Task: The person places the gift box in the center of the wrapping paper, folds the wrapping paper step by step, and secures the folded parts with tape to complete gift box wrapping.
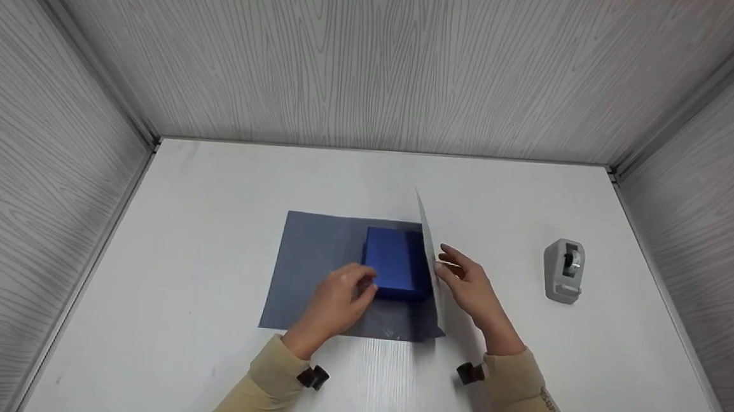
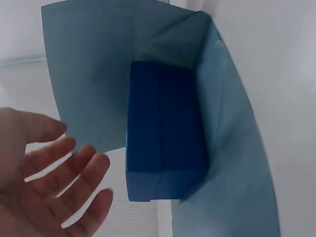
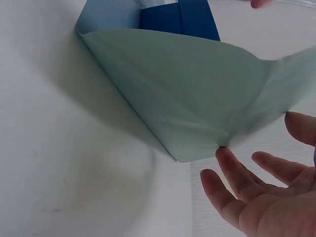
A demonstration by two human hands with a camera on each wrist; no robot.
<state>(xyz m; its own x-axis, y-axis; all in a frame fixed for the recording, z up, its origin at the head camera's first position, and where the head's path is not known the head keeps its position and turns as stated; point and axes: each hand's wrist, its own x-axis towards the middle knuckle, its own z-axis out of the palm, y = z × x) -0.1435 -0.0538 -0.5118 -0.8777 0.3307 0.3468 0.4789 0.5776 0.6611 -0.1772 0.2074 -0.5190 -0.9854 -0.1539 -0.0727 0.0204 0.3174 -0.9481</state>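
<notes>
One blue box (image 1: 395, 259): seated on right part of gray-blue paper (image 1: 313, 254).
Paper flap (image 1: 428, 254): raised beside box, touched by right hand (image 1: 473, 292), fingers spread, not clenched.
Left hand (image 1: 334, 298): positioned near box, fingers relaxed, nothing grasped.

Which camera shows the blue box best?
The left wrist view: the blue box looms large there, nearly unobstructed. The head view shows it smaller, one corner behind the left hand; the right wrist view, only part beyond the paper.
</notes>
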